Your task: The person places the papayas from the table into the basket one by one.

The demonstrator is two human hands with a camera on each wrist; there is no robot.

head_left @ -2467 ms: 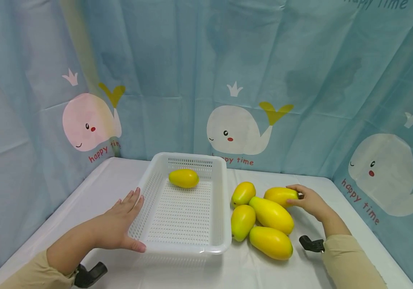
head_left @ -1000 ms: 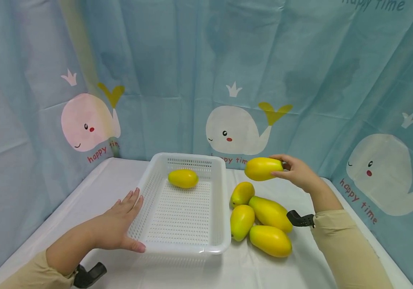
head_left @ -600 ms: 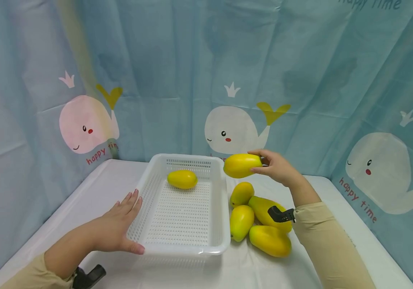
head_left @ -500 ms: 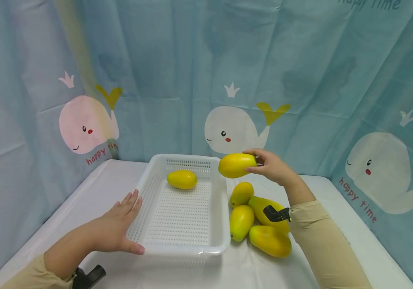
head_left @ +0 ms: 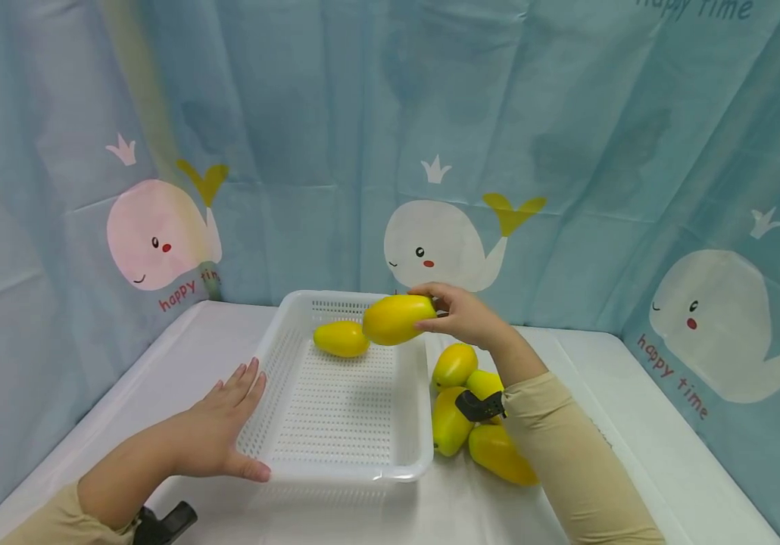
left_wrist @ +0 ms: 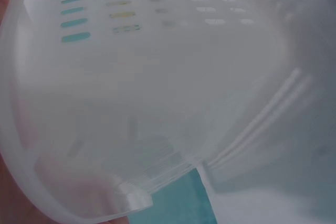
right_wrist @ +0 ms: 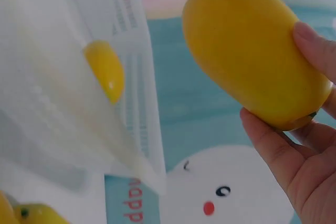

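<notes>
My right hand (head_left: pixel 466 316) grips a yellow papaya (head_left: pixel 395 321) by its greenish end, thumb on one side and fingers on the other. It is held above the far right part of a white perforated plastic basket (head_left: pixel 335 475). Another papaya (head_left: pixel 337 339) lies inside the basket near its back wall. In the right wrist view the gripped papaya (right_wrist: pixel 252 51) hangs apart from the basket wall (right_wrist: pixel 149 103). My left hand (head_left: pixel 216 433) rests along the basket's left side with fingers straight. The left wrist view shows mostly the basket's outer wall (left_wrist: pixel 147 77), close up.
Right of the basket, several more papayas (head_left: pixel 450 431) lie in a cluster on the white tablecloth (head_left: pixel 608 393), partly hidden by my right sleeve (head_left: pixel 567 439). A blue curtain (head_left: pixel 308 151) with whale prints hangs behind and at both sides of the table.
My right hand has lifted the papaya from the cluster and carried it left, from beside the basket to over it. My left hand stays at the basket's side.
</notes>
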